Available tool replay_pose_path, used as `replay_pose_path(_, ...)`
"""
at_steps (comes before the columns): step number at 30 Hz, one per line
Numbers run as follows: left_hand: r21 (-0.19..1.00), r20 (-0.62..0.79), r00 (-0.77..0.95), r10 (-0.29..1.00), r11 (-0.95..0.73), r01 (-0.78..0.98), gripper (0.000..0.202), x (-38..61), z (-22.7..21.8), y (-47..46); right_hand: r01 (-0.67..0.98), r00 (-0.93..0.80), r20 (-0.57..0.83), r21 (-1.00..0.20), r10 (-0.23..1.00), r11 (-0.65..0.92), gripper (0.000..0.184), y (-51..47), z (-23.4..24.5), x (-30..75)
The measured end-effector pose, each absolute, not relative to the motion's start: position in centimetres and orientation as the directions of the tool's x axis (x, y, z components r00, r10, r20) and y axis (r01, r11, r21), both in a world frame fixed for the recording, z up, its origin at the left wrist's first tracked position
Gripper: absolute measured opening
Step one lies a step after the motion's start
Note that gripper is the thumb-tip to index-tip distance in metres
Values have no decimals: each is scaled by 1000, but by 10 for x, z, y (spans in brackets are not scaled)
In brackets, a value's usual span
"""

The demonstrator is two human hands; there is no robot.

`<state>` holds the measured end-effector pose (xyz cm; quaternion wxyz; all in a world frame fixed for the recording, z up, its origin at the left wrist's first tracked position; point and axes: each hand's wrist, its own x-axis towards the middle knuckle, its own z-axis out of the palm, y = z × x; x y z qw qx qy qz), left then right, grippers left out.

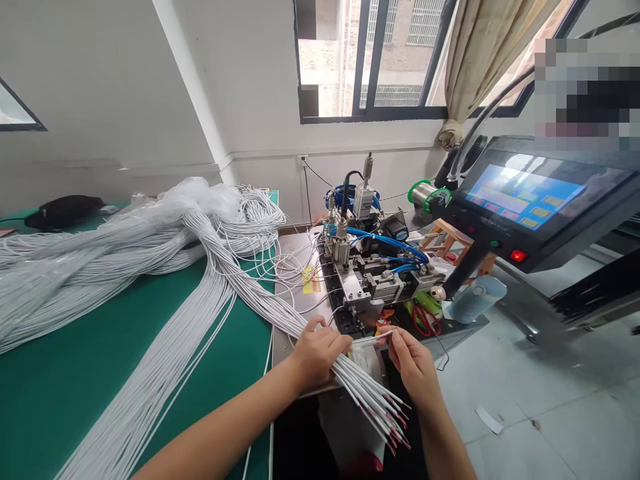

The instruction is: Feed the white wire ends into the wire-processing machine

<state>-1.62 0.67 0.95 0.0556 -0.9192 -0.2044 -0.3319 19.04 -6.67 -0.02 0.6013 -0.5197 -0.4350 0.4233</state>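
Note:
My left hand is closed around a thick bundle of white cables that runs from the green table down past my wrist, its stripped red-tipped ends fanning out below. My right hand pinches the end of a single white cable, held level between both hands just in front of a small pneumatic machine with blue hoses.
Large heaps of white cable cover the green table. A touchscreen control panel with a red button stands to the right. Red-and-green scissors, a blue cup and a wire spool sit by the machine.

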Motion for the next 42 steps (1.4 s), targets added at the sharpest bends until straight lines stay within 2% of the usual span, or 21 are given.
replay_pose_path(3,7,652,684,325,-906,424,24,-17,12,3,-69,245,85,-992,966,105,38,-68,5,190)
replay_pose_path(8,80,675,631,382,-888,453,25,-17,16,0,-104,169,52,-992,984,71,36,-70,12,193)
replay_pose_path(14,55,634,675,376,-893,446,28,-15,12,2,-58,61,13,-998,998,16,36,-59,14,207)
replay_pose_path(19,1,647,666,371,-874,485,35,-14,10,2,28,197,-25,-999,980,-31,36,-45,11,208)
replay_pose_path(24,-49,654,688,315,-889,454,33,-16,13,1,-60,276,31,-997,961,49,36,-41,9,194)
replay_pose_path(29,-20,666,668,332,-888,460,34,-16,12,0,-182,189,7,-982,982,42,36,-39,11,190)
replay_pose_path(31,4,668,655,352,-882,470,36,-16,12,0,-184,160,-2,-982,987,27,37,-38,9,194)
replay_pose_path(34,25,657,646,388,-868,495,40,-17,12,0,-61,155,11,-998,988,20,38,-36,7,202)
replay_pose_path(39,17,597,647,474,-814,580,43,-15,10,-1,365,170,171,-926,971,99,28,-31,5,204)
replay_pose_path(42,36,559,636,531,-782,622,42,-12,9,-1,459,155,227,-878,961,133,26,-26,4,200)
